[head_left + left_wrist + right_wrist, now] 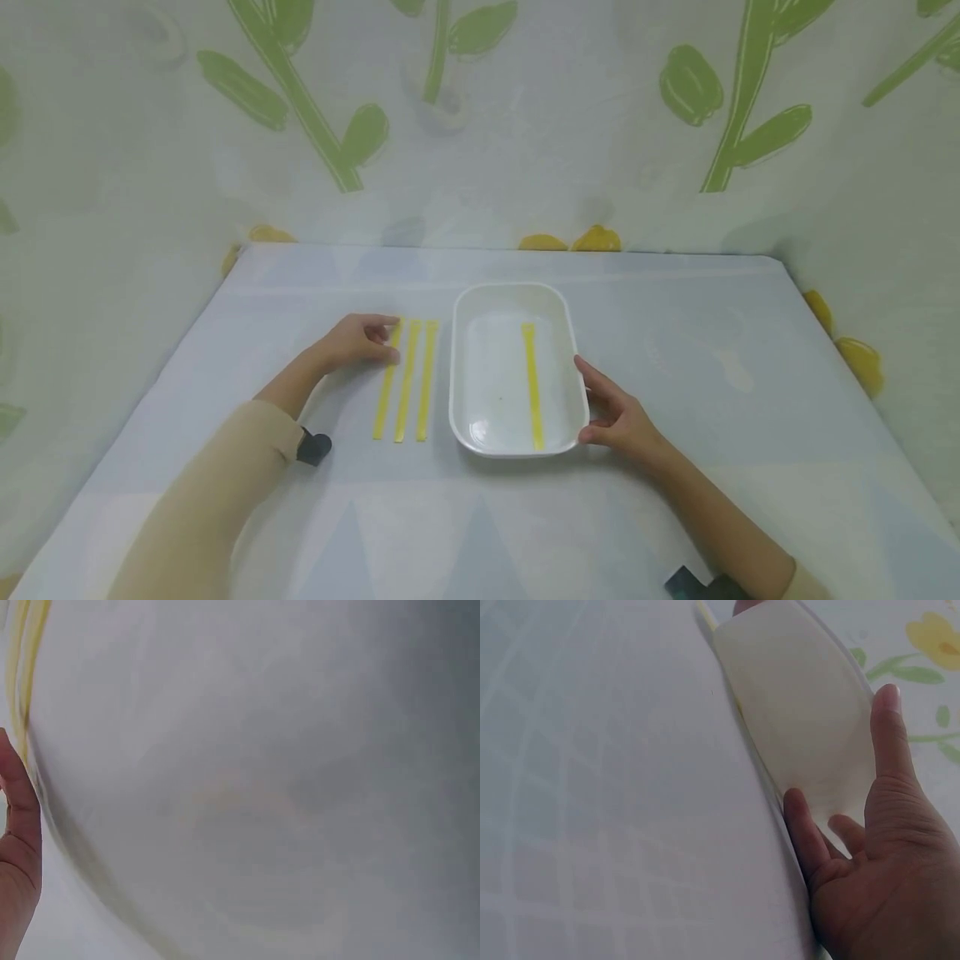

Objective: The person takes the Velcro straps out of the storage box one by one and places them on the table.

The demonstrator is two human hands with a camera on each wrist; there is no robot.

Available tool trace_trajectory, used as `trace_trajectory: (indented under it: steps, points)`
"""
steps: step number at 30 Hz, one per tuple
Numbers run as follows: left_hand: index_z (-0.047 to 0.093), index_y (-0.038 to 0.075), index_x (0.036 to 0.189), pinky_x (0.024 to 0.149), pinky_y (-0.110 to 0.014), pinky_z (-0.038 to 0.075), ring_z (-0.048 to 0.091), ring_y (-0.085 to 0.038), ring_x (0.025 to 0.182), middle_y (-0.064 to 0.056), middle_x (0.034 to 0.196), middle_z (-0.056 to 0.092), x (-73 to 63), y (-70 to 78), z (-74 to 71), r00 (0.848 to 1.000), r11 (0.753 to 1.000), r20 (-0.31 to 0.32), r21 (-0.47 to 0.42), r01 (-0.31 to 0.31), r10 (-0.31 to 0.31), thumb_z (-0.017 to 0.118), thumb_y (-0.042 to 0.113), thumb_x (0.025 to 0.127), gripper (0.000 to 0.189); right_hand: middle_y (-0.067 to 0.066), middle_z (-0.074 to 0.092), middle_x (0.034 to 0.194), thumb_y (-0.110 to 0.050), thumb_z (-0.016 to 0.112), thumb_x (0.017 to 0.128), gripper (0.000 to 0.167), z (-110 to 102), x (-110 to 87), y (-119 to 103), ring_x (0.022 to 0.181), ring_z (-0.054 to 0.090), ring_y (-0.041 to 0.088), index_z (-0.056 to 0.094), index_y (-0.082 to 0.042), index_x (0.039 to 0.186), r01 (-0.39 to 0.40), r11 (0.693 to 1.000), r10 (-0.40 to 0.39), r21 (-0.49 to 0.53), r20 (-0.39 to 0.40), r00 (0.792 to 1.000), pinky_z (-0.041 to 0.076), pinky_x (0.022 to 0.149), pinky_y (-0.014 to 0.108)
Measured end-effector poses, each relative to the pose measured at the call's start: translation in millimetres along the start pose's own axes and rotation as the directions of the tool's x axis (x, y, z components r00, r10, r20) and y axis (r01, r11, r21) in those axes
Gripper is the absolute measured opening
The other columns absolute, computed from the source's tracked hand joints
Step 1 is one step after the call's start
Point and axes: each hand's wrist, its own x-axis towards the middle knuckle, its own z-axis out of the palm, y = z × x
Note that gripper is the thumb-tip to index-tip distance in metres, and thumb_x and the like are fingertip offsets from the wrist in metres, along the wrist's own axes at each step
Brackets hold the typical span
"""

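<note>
Three narrow yellow strips lie side by side on the table, left of a white rectangular tray [483,367]. A fourth yellow strip [533,387] lies lengthwise inside the tray. My left hand [356,340] is at the leftmost strip [384,402], index fingertip near its far end and thumb lower beside it. Whether they press on it is hard to see. The middle strip [406,383] and the right strip [426,383] lie just beyond. At the tray's right side, my right hand [615,417] touches the wall with spread fingers; the right wrist view shows its thumb [889,739] extended.
A pale patterned cloth covers the table [697,333], whose far edge meets a wall curtain [525,150] with green leaf prints. Dark wrist straps show at the left cuff [313,447] and near the bottom right [705,585].
</note>
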Motion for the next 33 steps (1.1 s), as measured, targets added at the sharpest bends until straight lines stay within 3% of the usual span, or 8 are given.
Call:
trace_trajectory:
  steps: [8,19,25,33]
  points:
    - [0.044,0.005,0.140,0.082,-0.031,0.055,0.053,-0.026,0.102,-0.018,0.119,0.048,4.6,17.0,-4.2,0.998,0.974,0.067,-0.228,0.017,-0.002,0.076,0.013,0.080,0.069,0.026,0.027,0.150,-0.008,0.078,0.077,0.092,0,0.5,-1,0.120,0.049,0.003,0.023,-0.012,0.151,0.018,1.000,-0.018,0.019,0.016,1.000,0.056,0.077,0.031]
    - [0.044,0.001,0.139,0.081,-0.031,0.053,0.064,-0.018,0.088,-0.024,0.123,0.051,10.8,50.7,-12.5,0.984,0.971,0.143,-0.229,-0.072,0.107,0.073,0.012,0.081,0.066,0.027,0.029,0.148,-0.011,0.078,0.077,0.092,0,-0.1,0,0.118,0.051,0.002,0.024,-0.013,0.151,0.011,1.000,-0.012,0.019,0.012,1.000,0.056,0.076,0.030]
    - [0.045,0.001,0.139,0.088,-0.035,0.051,0.062,-0.020,0.097,-0.025,0.126,0.052,16.5,68.2,-11.5,0.974,0.963,0.179,-0.255,-0.091,0.139,0.071,0.011,0.083,0.062,0.026,0.029,0.149,-0.008,0.078,0.077,0.091,1,0.2,-1,0.119,0.050,0.001,0.023,-0.012,0.151,0.012,1.000,-0.012,0.014,0.013,1.000,0.056,0.077,0.030]
    - [0.047,0.007,0.139,0.096,-0.040,0.047,0.059,-0.025,0.109,-0.014,0.121,0.056,25.4,94.3,-8.5,0.967,0.960,0.206,-0.265,-0.093,0.150,0.069,0.016,0.085,0.059,0.026,0.029,0.149,-0.011,0.078,0.077,0.091,2,0.3,-3,0.118,0.049,-0.002,0.024,-0.011,0.150,0.004,1.000,-0.004,-0.010,-0.007,1.000,0.056,0.077,0.029]
